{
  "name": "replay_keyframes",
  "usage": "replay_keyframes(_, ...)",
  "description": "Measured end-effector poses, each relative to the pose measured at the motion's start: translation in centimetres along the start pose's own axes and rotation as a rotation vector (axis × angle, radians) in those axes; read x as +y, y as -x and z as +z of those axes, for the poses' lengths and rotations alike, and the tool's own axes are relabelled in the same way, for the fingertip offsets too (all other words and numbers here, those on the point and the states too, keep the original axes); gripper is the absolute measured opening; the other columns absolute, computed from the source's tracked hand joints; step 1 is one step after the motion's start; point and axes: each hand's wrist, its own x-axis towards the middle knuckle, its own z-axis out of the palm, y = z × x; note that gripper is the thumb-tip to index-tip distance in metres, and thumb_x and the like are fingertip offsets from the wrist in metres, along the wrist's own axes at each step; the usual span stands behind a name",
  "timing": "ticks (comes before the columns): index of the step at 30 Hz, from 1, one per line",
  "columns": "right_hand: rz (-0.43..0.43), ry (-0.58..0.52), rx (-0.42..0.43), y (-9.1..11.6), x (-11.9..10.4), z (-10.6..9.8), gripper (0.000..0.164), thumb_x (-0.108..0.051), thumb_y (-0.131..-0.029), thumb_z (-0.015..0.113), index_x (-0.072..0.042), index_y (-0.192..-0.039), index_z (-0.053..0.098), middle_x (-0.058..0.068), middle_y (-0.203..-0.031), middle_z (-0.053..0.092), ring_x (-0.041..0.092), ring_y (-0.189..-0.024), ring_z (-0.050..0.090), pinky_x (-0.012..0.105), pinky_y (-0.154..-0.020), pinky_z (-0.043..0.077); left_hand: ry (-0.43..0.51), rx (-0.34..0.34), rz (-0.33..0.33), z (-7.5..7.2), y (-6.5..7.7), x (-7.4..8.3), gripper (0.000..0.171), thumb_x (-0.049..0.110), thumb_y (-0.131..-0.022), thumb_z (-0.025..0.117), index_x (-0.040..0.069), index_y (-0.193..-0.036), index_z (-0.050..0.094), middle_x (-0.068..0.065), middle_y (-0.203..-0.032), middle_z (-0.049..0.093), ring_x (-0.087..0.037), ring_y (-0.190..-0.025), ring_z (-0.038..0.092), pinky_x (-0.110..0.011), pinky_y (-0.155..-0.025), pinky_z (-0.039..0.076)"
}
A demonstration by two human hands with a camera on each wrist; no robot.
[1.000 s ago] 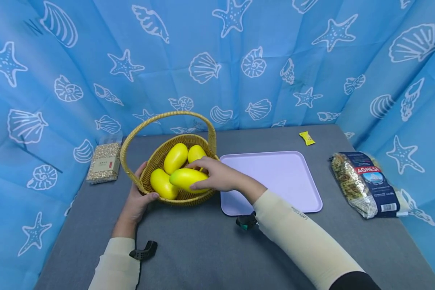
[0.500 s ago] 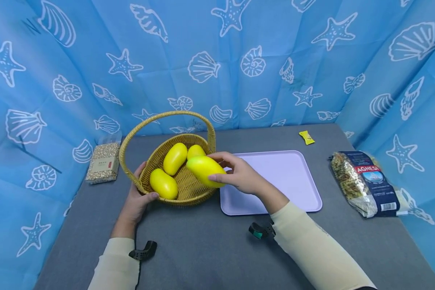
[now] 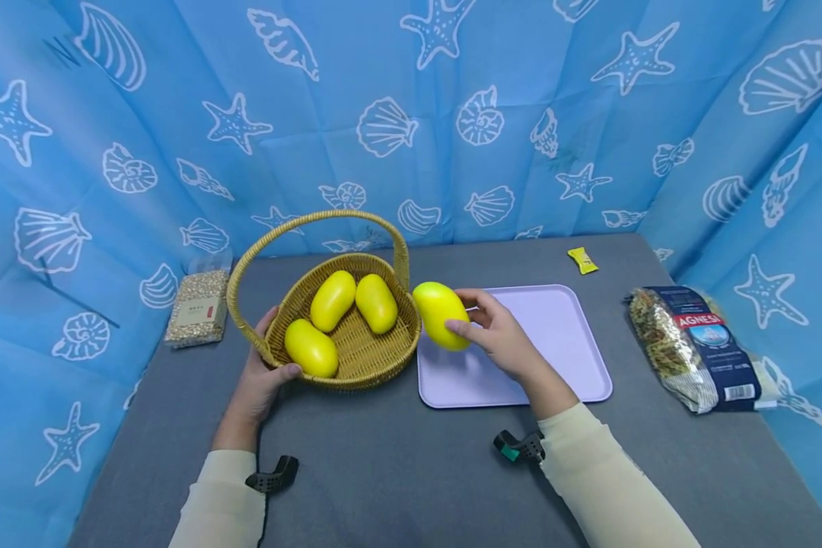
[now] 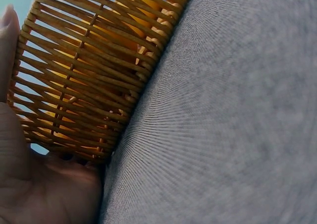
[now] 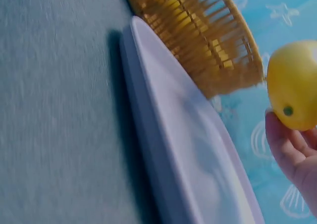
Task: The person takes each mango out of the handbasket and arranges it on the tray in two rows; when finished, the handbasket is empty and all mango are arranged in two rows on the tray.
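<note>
My right hand (image 3: 500,333) holds a yellow mango (image 3: 441,315) between thumb and fingers, raised over the left part of a lilac tray (image 3: 555,350). In the right wrist view the mango (image 5: 295,85) shows a small green spot at its end, and the tray (image 5: 173,135) lies below it. My left hand (image 3: 256,384) grips the left side of a wicker basket (image 3: 363,378), thumb at the rim. Up close in the left wrist view, that hand (image 4: 34,179) sits against the woven wall (image 4: 79,75). Three mangoes (image 3: 377,304) lie inside the basket.
A clear bag of grains (image 3: 196,308) stands left of the basket. Toward the right edge lies a pasta bag (image 3: 699,350), and a small yellow wrapped packet (image 3: 582,260) is behind the tray. The basket's tall handle (image 3: 329,215) arches over it.
My right hand has lifted the mango out of the basket and carried it right, over the tray. The left hand keeps its grip on the basket.
</note>
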Motion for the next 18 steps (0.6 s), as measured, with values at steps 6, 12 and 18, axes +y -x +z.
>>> replay_keyframes(6, 0.097, 0.082, 0.138, 0.0, 1.5, -1.7, 0.056, -0.026, -0.106, 0.076, -0.002, -0.153, 0.055, 0.02, -0.134, 0.061, 0.034, -0.117, 0.058, 0.036, -0.098, 0.049, -0.004, 0.011, -0.006, 0.0, 0.0, -0.1, 0.106, -0.007, -0.094, 0.081, 0.017, -0.175, 0.017, -0.022, -0.173, 0.024, -0.026, -0.147, 0.04, -0.028, -0.111, 0.043)
replay_keyframes(12, 0.246, 0.167, 0.179, 0.0, 2.1, -2.4, 0.061, -0.035, -0.107, 0.074, -0.006, -0.157, 0.053, 0.022, -0.134, 0.062, 0.036, -0.117, 0.058, 0.036, -0.091, 0.056, -0.006, 0.016, -0.009, 0.0, 0.0, -0.1, 0.107, -0.006, -0.094, 0.082, 0.016, -0.175, 0.017, -0.02, -0.173, 0.025, -0.026, -0.147, 0.04, -0.028, -0.111, 0.043)
replay_keyframes(18, 0.342, 0.264, 0.214, -0.2, 2.2, -2.3, 0.061, -0.041, -0.107, 0.071, -0.007, -0.155, 0.055, 0.022, -0.137, 0.058, 0.038, -0.119, 0.055, 0.042, -0.092, 0.054, -0.01, 0.009, -0.013, 0.1, 0.0, 0.0, 0.105, -0.004, -0.095, 0.082, 0.018, -0.176, 0.017, -0.023, -0.173, 0.023, -0.026, -0.147, 0.04, -0.028, -0.112, 0.043)
